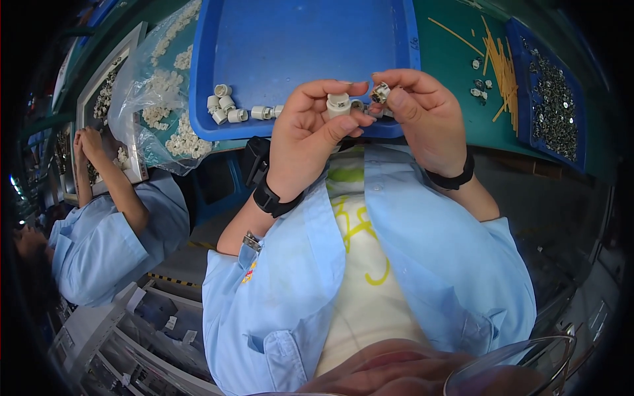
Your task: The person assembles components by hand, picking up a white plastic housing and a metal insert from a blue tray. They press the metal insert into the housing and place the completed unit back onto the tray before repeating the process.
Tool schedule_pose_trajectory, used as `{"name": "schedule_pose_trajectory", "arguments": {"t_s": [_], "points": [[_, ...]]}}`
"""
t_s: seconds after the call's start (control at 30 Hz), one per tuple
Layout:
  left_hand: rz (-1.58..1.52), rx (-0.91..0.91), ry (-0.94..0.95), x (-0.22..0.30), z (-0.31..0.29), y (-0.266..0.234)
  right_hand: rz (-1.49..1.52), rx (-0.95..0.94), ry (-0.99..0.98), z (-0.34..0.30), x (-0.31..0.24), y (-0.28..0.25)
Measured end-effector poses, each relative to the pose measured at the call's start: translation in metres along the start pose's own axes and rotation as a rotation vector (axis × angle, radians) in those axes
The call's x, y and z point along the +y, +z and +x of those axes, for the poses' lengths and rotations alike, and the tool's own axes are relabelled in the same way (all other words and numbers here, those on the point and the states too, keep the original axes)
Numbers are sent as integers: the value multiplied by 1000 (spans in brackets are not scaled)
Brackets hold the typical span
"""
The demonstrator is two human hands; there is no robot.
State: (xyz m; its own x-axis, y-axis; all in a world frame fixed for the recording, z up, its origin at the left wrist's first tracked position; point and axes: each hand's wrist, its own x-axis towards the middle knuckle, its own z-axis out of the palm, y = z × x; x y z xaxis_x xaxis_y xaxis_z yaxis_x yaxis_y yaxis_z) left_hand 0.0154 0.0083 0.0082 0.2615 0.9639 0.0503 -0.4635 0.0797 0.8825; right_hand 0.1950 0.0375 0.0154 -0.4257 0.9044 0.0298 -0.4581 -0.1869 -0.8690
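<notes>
Above the near edge of a blue tray (290, 39), my left hand (307, 135) is closed on a white cylindrical plastic housing (339, 104), held upright between thumb and fingers. Close beside it, my right hand (426, 112) pinches a small white part with metal pieces (380, 93) between thumb and forefinger. The two parts are apart. Several white cylindrical housings (226, 103) lie in the tray's near left corner and along its near side, some hidden behind my hands.
Left of the tray is a clear plastic bag (142, 99) of small white parts. On the green table (456, 59) at right lie thin wooden sticks (503, 76) and several small parts (479, 91). A blue bin (555, 99) holds metal pieces. A co-worker (125, 218) sits at far left.
</notes>
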Motion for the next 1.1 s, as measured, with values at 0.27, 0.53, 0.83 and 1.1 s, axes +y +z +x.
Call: {"name": "schedule_pose_trajectory", "arguments": {"t_s": [0.27, 0.53, 0.83, 1.1], "points": [[26, 20, 53, -3, -2, 1, -237, 29, -99, -4, -8, 7], [-104, -41, 13, -5, -5, -9, -668, -95, -258, -5, -20, 5], [-82, -24, 157, -8, -7, -3, -762, -167, -382, -3, -20, 12], [-49, -58, 129, -8, -8, -6, -897, -210, -463, -3, -22, 10]]}}
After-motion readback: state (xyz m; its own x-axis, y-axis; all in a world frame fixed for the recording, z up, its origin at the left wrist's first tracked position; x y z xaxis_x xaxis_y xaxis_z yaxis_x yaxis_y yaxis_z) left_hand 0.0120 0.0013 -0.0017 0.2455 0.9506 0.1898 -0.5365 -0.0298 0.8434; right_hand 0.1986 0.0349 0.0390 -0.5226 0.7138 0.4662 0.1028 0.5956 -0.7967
